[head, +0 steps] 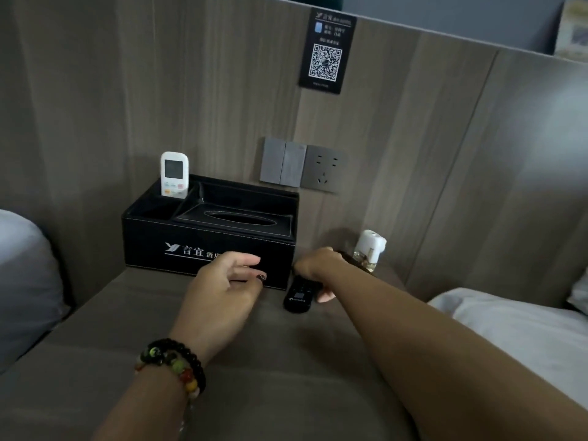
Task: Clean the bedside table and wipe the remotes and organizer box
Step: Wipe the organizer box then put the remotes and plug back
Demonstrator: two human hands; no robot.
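Right hand: your right hand [313, 265] grips the slim black plastic remote [300, 294] on the brown bedside table [127, 313].
Left hand: your left hand [222, 288] hovers released beside the black leather organizer box [178, 237].

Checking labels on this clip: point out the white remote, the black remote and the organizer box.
white remote [174, 173], head view, on its screen.
black remote [298, 297], head view, on its lower end.
organizer box [152, 246], head view, on its front wall.

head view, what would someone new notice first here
The two hands meet mid-table: the right hand grips a black remote beside the black organizer box, while the left hand hovers open in front of the box. A white remote stands upright in the box's back left compartment, and a QR code sign hangs on the wall above.
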